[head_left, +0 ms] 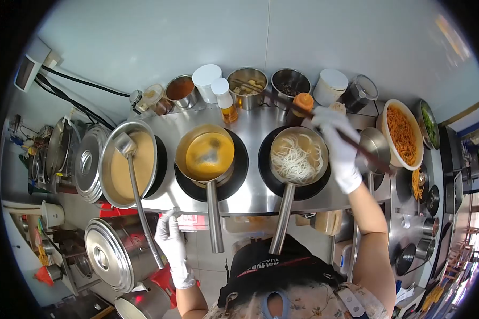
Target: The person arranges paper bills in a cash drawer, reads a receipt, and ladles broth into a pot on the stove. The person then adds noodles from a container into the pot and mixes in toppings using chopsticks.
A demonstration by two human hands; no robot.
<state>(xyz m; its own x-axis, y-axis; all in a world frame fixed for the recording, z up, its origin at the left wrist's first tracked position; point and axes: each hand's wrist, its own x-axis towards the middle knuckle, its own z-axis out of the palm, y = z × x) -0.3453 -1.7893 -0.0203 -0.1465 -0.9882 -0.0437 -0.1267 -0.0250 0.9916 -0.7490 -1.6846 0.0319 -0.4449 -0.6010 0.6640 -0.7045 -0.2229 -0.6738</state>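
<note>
Steel counter (255, 122), with entries ranked by bulk, clock centred on the noodle pan.

1. Basin (105, 170), farthest at 9 o'clock; tan liquid, likely heavy and apt to slop. Ladle (138, 198) resting in it, handle toward 6.

2. Noodle pan (288, 194), on a black ring; metal, probably hot and moderately heavy with its broth. Hold: far end of the handle, pointing just past 6.

3. Soup pan (212, 194), at 9, nearer; orange liquid, same hold advised.

4. Sticks, long and dark (364, 152), slanting from 11 to past 3, blurred, count unclear. Likely light, stiff; best held well back from the tips.

5. Right hand (335, 133), white-gloved, at 2; fingers wrapped round the sticks.

6. Left hand (171, 239), white-gloved, at 8, beside the ladle's handle; fingers bent, grip cannot be told.

7. Noodles (295, 165), white, inside their pan; presumably soft, slippery, easily broken.
</note>
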